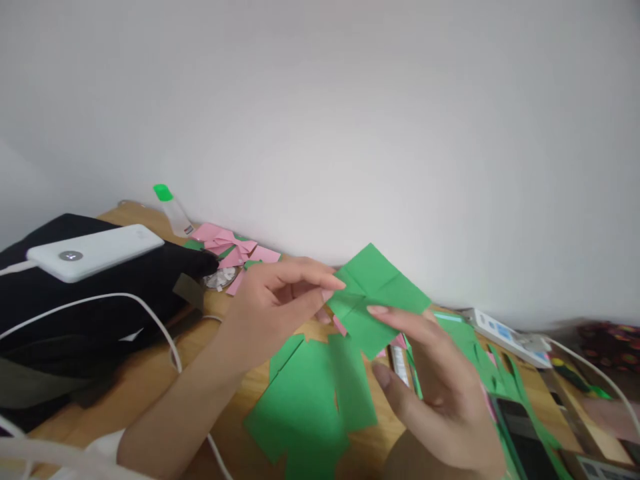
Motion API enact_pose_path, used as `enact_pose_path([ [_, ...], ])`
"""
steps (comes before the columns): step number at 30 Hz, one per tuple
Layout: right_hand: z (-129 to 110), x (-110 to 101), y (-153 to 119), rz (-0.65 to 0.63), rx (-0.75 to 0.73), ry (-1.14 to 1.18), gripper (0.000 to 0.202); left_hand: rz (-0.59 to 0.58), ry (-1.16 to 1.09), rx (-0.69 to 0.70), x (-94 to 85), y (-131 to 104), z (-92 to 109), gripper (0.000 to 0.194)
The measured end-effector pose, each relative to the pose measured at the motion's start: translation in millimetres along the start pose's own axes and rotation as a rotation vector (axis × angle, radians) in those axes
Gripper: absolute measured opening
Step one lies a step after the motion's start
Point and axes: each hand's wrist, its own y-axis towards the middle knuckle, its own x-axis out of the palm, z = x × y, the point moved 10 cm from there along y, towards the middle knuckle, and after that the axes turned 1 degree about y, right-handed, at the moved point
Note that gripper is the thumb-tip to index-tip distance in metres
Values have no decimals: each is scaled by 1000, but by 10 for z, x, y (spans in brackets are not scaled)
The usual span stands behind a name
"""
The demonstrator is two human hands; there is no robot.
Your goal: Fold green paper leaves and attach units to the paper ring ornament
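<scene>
A square of green paper [383, 283] with fold creases is held up above the table. My left hand [277, 307] pinches its left corner between thumb and fingers. Across its lower right part lies the index finger of my right hand [440, 393]. The right thumb stands apart below the paper's edge, and the other right fingers are partly hidden. Beneath my hands, several green paper pieces [305, 400] overlap on the wooden table [220, 400].
To the left, a white power bank [95, 252] with a cable rests on a black bag [30, 293]. A green-capped glue bottle [174, 210] leans by the wall near pink paper scraps [225, 243]. At right are a phone [523, 437] and a power strip [507, 337].
</scene>
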Motion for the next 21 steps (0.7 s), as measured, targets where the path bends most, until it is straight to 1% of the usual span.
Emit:
enact_pose_path([
  [2, 9, -37, 21, 56, 0, 13, 52, 5, -17, -2, 3, -23, 14, 14],
  [5, 35, -128, 36, 203, 1, 73, 41, 3, -32, -26, 15, -75, -5, 17],
  [8, 36, -209, 17, 362, 2, 148, 32, -47, -65, -54, 70, -127, -50, 19],
  [11, 58, -253, -18, 515, 57, 182, 19, -83, -89, -31, 114, -153, -46, 24],
  [13, 78, -253, -44, 598, 103, 200, 13, -68, -60, 8, 110, -156, -18, 28],
  [17, 113, -222, -101, 709, 166, 224, 8, 0, 18, 67, 79, -162, 37, 28],
  [21, 147, -239, -174, 812, 201, 217, 7, 42, -3, 66, 69, -164, 54, 24],
])
